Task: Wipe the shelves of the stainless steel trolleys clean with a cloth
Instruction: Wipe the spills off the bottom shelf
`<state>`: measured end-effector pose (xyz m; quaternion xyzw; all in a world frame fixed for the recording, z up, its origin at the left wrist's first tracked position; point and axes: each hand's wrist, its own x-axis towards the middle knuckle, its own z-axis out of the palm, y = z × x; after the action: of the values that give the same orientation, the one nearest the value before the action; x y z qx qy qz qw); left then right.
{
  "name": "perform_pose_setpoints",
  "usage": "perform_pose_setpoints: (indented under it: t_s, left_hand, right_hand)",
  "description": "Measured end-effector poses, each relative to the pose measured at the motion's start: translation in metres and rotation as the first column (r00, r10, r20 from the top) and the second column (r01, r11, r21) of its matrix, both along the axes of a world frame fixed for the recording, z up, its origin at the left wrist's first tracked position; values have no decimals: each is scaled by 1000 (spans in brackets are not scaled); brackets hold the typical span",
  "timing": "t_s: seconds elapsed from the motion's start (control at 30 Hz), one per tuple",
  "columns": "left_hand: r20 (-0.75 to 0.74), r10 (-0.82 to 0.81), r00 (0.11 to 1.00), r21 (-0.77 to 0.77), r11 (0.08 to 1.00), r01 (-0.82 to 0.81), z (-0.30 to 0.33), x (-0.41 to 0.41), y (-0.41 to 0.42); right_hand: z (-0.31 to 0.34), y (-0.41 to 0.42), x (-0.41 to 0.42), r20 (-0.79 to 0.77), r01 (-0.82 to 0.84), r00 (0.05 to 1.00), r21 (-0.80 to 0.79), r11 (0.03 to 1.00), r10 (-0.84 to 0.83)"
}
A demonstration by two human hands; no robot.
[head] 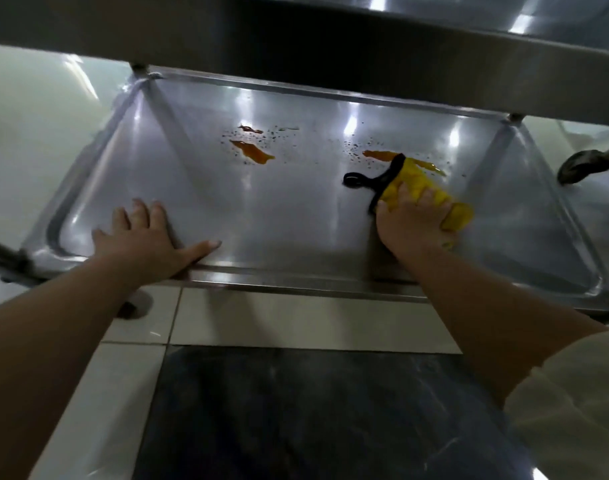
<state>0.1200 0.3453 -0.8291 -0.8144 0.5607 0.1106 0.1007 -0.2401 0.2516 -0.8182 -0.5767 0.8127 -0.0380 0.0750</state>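
Head view: right hand [408,225] grips the cloth [424,192] on the lower shelf [296,209], touching one orange spill [379,155]; left hand [147,242] lies flat, fingers spread, by the front rim. Other spill [253,152] sits untouched, so a sloppy pass could just smear it around

My left hand [147,242]: bare, no glove, no ring or watch showing; nails short, pale. My left forearm [54,334]: bare right down to frame edge, no sleeve in sight. My right hand [412,225]: bare, no jewellery visible. My right forearm [497,323]: bare to elbow. My sleeve [569,403]: cream, loose, plain fabric, soft folds.
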Motion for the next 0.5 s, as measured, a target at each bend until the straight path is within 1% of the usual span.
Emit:
perform_pose_setpoints:
  t_s: [0.07,0.13,0.23,0.3,0.37,0.43,0.5]
  left_hand:
    - [-39,35,999,35,999,-34,-7,8,4]
    - [-77,47,996,47,998,-43,-13,10,6]
    - [-96,37,995,36,999,-34,-15,9,8]
    - [-110,41,993,39,999,-37,-14,7,9]
    - [-116,58,992,54,997,-52,-12,3,9]
    - [-113,56,992,64,997,-49,-10,1,9]
    - [-127,63,990,78,996,-53,-10,0,9]
  right_hand:
    - [2,0,38,8,-2,1000,19,1000,1]
    - [3,4,81,5,-50,999,25,998,50]
    - [-3,12,154,-14,-208,978,-5,978,207]
    - [-7,20,203,0,-341,940,-64,938,341]
    - [-11,29,247,20,-498,865,-87,863,501]
    - [-12,34,281,44,-659,748,-59,750,662]
    - [-7,26,300,92,-750,658,-20,662,748]
